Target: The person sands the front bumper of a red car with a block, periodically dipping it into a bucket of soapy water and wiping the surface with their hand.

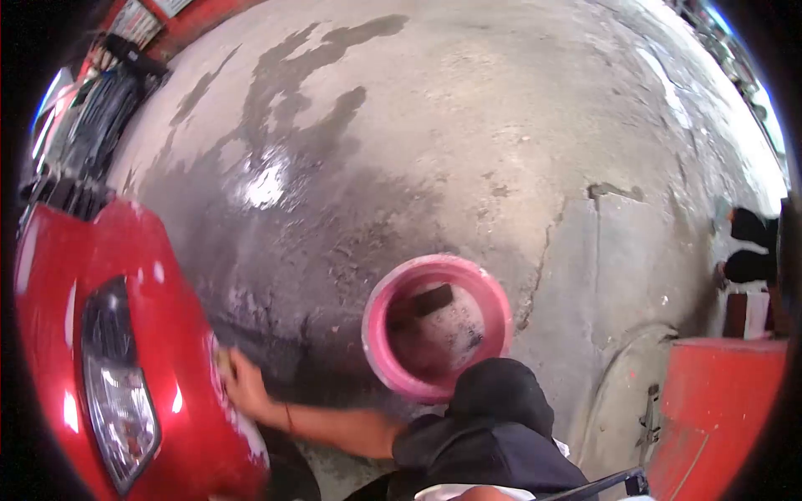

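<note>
My left hand [246, 387] presses against the edge of a glossy red car bumper [185, 317]. Its fingers are closed around a small yellowish piece [223, 362], mostly hidden, whose kind I cannot tell. Whitish, scuffed patches [251, 438] run along the bumper's edge beside the hand. Set into the red bodywork is a clear headlight [124, 413]. To the right of my forearm, a pink tub [378, 334] stands by my knee with murky, foamy water in it. A dark rectangular block [433, 300] lies inside the tub. My right hand is out of sight.
Concrete floor [468, 125] spreads ahead, with dark wet streaks [292, 75]. At the right stand a red box-like object [723, 401] and a grey curved panel [622, 392]. A person's dark-clad legs [752, 246] show at the far right. Dark car parts [104, 108] lean at the upper left.
</note>
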Available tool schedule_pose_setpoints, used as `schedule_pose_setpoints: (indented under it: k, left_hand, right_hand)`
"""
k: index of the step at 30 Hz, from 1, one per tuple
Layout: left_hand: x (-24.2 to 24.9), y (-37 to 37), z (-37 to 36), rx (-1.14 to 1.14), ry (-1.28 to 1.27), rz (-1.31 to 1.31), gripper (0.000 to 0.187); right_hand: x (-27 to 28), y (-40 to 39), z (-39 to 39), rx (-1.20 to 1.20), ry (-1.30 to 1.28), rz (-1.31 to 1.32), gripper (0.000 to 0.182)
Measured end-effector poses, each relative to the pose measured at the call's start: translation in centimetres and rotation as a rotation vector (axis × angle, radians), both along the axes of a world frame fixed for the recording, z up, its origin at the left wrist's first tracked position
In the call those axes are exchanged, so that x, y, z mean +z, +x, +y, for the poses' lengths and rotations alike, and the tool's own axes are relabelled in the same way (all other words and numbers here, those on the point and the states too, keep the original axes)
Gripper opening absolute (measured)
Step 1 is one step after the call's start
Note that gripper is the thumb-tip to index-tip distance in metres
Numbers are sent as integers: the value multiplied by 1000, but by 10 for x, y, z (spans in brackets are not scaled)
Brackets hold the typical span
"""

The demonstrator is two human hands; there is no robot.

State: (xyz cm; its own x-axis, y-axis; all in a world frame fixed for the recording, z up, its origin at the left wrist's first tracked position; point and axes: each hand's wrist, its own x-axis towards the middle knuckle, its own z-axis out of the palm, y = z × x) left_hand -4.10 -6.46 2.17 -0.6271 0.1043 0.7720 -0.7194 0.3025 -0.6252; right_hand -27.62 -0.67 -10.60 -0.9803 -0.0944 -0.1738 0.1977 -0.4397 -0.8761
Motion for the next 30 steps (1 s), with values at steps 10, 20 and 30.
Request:
schedule_pose_setpoints:
  k: [10,20,30]
  left_hand:
    - [-4,-2,6,-40,66,27,59]
    - [-5,3,1,-29,85,16,61]
    - [-5,-1,5,-51,110,16,61]
  right_hand:
    - [10,11,21,-32,12,94,18]
    - [15,54,34,-32,-3,127,33]
    - [38,68,37,-196,175,318,24]
